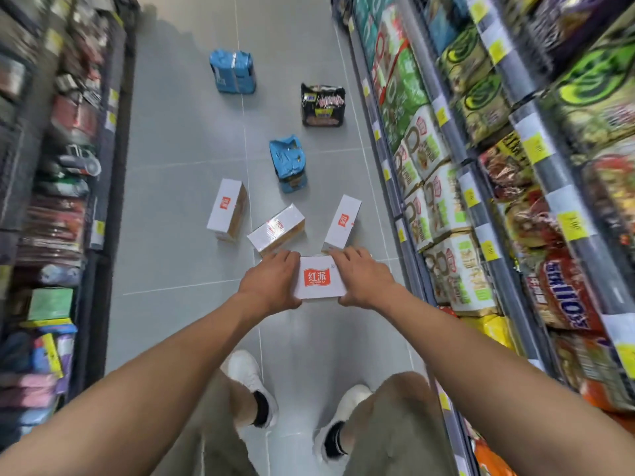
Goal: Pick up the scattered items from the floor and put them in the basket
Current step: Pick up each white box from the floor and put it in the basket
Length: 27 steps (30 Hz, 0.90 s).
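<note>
Both hands clamp one white box.
Left hand (271,281) and right hand (364,278) grip the white box (319,278) by opposite sides, above the floor (178,159); no basket shows, so its direction is unknown.

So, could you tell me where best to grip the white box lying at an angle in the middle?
Probably across its two long sides, coming from above: the middle white box lies flat, skewed, broad face up, apart from its neighbours, with bare floor beside it.

white box (319,278) held, 6 packs floor-scattered
</note>
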Each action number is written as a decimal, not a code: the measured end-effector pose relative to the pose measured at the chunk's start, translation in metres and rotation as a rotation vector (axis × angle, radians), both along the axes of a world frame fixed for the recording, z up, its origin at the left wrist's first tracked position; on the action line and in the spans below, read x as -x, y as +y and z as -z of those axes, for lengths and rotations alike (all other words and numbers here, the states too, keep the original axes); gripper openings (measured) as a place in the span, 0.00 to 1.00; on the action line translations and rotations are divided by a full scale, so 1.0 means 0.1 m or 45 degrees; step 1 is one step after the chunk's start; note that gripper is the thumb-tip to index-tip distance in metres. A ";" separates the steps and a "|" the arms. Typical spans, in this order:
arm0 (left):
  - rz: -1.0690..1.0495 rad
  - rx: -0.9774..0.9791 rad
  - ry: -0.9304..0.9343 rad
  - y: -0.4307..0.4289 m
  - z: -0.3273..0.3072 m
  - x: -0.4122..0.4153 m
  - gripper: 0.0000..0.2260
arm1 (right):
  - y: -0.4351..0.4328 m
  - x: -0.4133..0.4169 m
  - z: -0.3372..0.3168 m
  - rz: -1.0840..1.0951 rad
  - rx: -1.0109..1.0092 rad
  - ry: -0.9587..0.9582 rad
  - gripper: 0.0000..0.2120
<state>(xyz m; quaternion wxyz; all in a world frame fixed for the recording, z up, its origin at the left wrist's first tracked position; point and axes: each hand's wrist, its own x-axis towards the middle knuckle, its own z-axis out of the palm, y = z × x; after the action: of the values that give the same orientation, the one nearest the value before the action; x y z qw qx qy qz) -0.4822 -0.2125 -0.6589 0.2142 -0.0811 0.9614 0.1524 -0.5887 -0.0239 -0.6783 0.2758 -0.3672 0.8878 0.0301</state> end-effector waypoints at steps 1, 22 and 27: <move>0.003 0.001 0.004 0.01 -0.30 -0.01 0.35 | 0.01 -0.01 -0.28 0.003 0.009 0.002 0.51; 0.514 0.074 0.105 1.07 -2.98 0.58 0.37 | 1.58 -0.03 -2.90 0.244 0.160 0.140 0.45; 0.760 0.061 0.101 1.47 -3.03 0.98 0.40 | 2.08 -0.12 -2.97 0.519 0.151 0.143 0.47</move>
<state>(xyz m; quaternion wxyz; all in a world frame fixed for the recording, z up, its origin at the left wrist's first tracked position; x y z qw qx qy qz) -0.5803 -0.0651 -0.3561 0.2096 0.2059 0.9538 0.0630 -0.5765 0.1846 -0.3815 0.2041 -0.1936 0.9579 -0.0583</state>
